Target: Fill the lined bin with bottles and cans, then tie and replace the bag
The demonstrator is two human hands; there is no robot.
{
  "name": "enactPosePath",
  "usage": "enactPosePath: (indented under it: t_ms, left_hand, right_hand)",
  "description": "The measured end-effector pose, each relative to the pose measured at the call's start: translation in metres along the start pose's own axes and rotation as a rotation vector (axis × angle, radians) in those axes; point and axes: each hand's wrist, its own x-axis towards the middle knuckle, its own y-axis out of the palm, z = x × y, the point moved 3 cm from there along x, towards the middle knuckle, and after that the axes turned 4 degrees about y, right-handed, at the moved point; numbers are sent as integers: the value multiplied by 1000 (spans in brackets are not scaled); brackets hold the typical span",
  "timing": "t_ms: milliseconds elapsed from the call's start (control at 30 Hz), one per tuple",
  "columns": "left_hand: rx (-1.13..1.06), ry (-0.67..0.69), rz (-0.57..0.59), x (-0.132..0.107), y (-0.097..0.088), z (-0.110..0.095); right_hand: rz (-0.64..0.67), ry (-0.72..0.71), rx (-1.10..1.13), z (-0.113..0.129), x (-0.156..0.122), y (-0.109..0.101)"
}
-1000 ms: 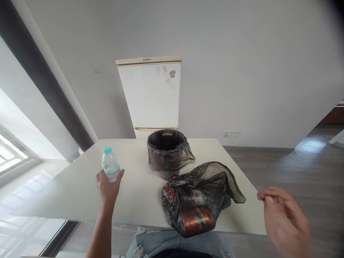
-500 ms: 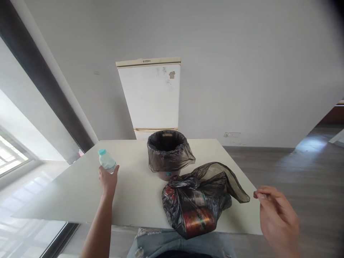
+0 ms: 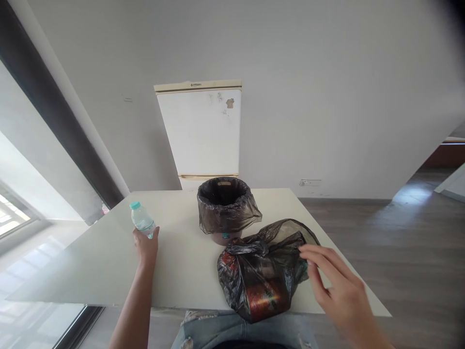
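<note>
My left hand (image 3: 146, 248) is wrapped round the lower part of a clear plastic bottle (image 3: 144, 220) with a turquoise cap, over the left side of the table. My right hand (image 3: 336, 281) is at the right edge of a tied black plastic bag (image 3: 259, 281). Its fingers are stretched out, with the thumb a little apart from them, and nothing shows in them. Through the thin bag a red-orange can or packet and other items can be seen. Behind the bag stands a small bin (image 3: 227, 238) lined with a second black bag (image 3: 221, 218).
The pale table (image 3: 181, 271) reaches across in front of my jeans (image 3: 218, 329). A white fridge (image 3: 203, 133) stands beyond it against the grey wall (image 3: 312, 97). Wooden floor (image 3: 348, 223) lies to the right.
My right hand has moved left, from beyond the table's right edge to the tied bag, with its fingers straighter. My left hand still holds the bottle in much the same place.
</note>
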Motion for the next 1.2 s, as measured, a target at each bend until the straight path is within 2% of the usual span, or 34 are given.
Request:
enactPosePath:
  t_ms: [133, 233, 300, 433, 633, 767, 867, 967, 1100, 1200]
  left_hand:
    - [58, -36, 3, 1, -1, 2]
    - [112, -49, -8, 0, -1, 3]
    - [154, -60, -22, -2, -1, 3]
    - [236, -80, -57, -8, -4, 0]
    - [168, -69, -172, -17, -18, -10]
    - [133, 44, -266, -21, -28, -20]
    - [135, 140, -287, -23, -32, -27]
    - [107, 213, -281, -24, -31, -30]
    - [71, 297, -176, -26, -24, -28]
    - [47, 356, -107, -28, -18, -27]
  right_hand:
    - [86, 113, -158, -22, 15, 31]
    - [149, 96, -267, -44, 21, 48]
    - [195, 86, -308, -49, 23, 53]
    - [247, 42, -290, -32, 24, 48]
    - [257, 8, -155, -4, 22, 33]
    - [350, -45, -46, 3, 19, 30]
    - [460, 44, -28, 6, 17, 27]
    - [563, 195, -4, 5, 15, 28]
    - [597, 410, -123, -15, 13, 36]
    - [701, 467, -267, -28, 13, 45]
